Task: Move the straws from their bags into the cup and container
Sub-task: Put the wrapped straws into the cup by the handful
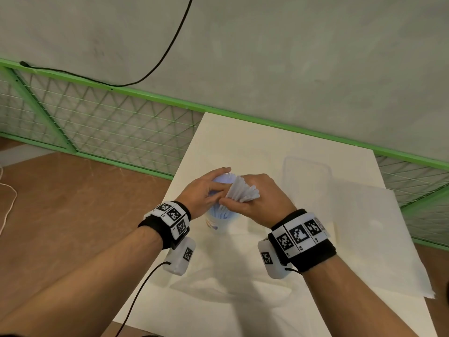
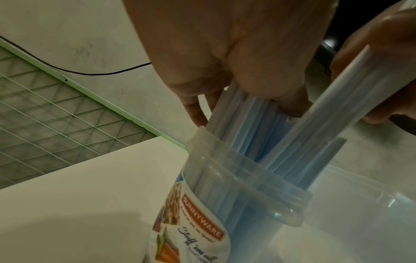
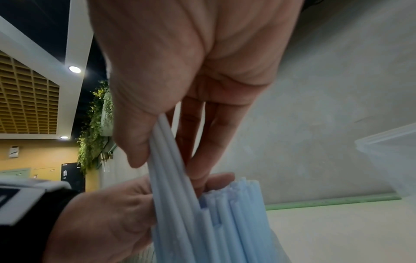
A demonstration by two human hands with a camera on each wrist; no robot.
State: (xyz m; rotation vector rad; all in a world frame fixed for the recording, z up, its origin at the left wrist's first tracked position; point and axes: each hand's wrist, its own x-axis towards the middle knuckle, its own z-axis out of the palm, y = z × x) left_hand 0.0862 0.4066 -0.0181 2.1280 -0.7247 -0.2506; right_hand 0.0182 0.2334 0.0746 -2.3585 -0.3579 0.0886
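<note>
**Ana:** Straws (image 1: 243,192) go in the cup (image 1: 220,221) now, right? Where are they?

**Ben:** Middle of the frame, over the white desk (image 1: 267,147). Some stand in the cup already. The right hand (image 1: 262,200) pinches a fanned bunch above it. The left hand (image 1: 206,190) curls round the ones sticking up.

**Ana:** How do I do it well?

**Ben:** I think you tip the bunch straight, keep the cup still, and slide them down slowly so none spill.

**Ana:** What do they look like?

**Ben:** Thin, long, pale blue and white tubes. The clear container (image 1: 307,175) waits just right of the hands.
</note>
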